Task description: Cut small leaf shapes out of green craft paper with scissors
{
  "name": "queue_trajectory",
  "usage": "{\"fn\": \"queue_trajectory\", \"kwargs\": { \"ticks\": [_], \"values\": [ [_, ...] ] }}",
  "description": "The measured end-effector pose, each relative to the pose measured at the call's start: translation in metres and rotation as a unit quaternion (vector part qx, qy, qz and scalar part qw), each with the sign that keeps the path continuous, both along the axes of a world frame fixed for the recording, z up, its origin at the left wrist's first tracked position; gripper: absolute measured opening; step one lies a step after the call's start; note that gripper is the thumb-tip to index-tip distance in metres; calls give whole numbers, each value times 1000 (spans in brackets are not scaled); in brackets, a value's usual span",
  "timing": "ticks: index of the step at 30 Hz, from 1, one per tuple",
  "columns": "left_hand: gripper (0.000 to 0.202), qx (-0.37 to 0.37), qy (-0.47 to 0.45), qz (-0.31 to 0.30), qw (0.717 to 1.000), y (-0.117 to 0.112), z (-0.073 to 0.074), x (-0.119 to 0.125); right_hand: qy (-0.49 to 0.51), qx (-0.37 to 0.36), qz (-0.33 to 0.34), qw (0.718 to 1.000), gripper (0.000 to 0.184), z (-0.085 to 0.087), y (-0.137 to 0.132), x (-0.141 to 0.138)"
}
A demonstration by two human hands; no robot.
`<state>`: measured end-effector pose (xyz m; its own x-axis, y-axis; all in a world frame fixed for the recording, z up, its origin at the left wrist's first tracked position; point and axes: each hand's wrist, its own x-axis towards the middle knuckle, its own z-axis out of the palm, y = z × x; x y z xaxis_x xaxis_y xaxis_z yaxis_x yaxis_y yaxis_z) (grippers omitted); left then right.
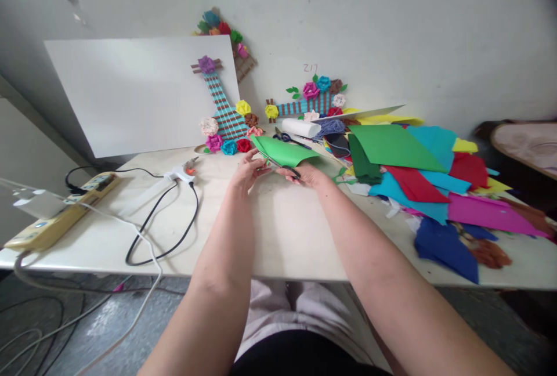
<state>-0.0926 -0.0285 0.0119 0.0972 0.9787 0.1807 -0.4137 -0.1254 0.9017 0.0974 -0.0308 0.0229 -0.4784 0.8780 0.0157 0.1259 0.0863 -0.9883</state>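
Observation:
My left hand (pixel 248 172) pinches the near edge of a bright green foam sheet (pixel 285 151) held just above the table (pixel 270 237). My right hand (pixel 307 174) grips a pair of black-handled scissors (pixel 282 167) whose blades run into the sheet's lower edge. Both hands sit close together at the table's middle, fingers closed.
A heap of coloured foam sheets (pixel 435 190) covers the right side. Paper-flower crafts (pixel 226 115) and a white board (pixel 139 94) lean on the wall. A white roll (pixel 300 127), a second pair of scissors (pixel 285 137), a glue gun (pixel 185 172), a power strip (pixel 61 208) and cables (pixel 161 231) lie left.

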Motion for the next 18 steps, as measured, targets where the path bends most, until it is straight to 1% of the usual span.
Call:
{"fn": "queue_trajectory", "kwargs": {
  "ticks": [4, 9, 13, 18],
  "values": [
    [57, 5, -7, -1, 1000, 1, 0, -1, 5, 5, 12, 1000, 37, -5, 5, 2],
    [54, 0, -20, -8, 1000, 1, 1, -2, -19, 1, 6, 1000, 36, -1, 2, 4],
    [54, 4, -22, -24, 999, 1, 0, -3, -24, 6, 15, 1000, 32, 2, 0, 4],
    [57, -8, -26, -14, 1000, 1, 1, -3, -21, 12, 11, 1000, 31, 1, 1, 4]
  ]
}}
